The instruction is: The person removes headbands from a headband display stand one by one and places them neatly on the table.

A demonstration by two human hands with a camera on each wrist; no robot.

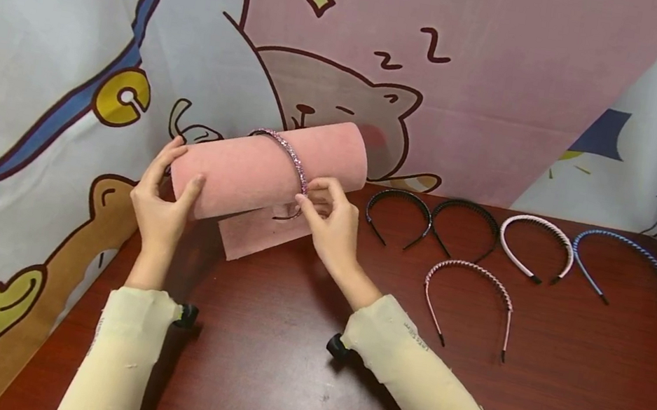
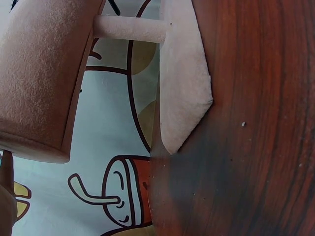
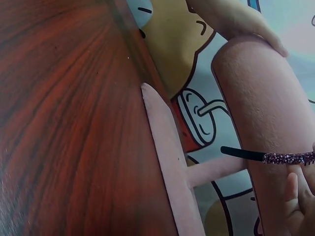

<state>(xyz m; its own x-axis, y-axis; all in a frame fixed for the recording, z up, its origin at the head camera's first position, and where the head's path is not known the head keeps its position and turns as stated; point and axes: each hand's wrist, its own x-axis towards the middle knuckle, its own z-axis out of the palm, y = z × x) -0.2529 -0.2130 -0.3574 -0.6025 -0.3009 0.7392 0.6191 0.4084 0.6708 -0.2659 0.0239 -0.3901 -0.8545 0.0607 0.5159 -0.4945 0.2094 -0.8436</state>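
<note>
A pink plush headband stand (image 1: pixel 224 175) has a thick horizontal roll on a short post (image 2: pixel 130 28) over a flat base (image 2: pixel 184 88) on the table. At the roll's left end, my left hand (image 1: pixel 159 204) grips it, thumb on the near side. A glittery pink-purple headband (image 1: pixel 289 147) lies over the roll, right of its middle. My right hand (image 1: pixel 332 230) pinches its near side with thumb and fingers. The headband's dark tip (image 3: pixel 241 153) hangs free beside the roll in the right wrist view.
A black headband with shiny trim (image 1: pixel 401 195), a plain black one (image 1: pixel 469 205), a white one (image 1: pixel 539 222) and a blue one (image 1: pixel 623 238) lie along the table's back right. Nearer lies a pink wrapped headband (image 1: pixel 472 265). A printed cloth (image 1: pixel 474 127) hangs behind.
</note>
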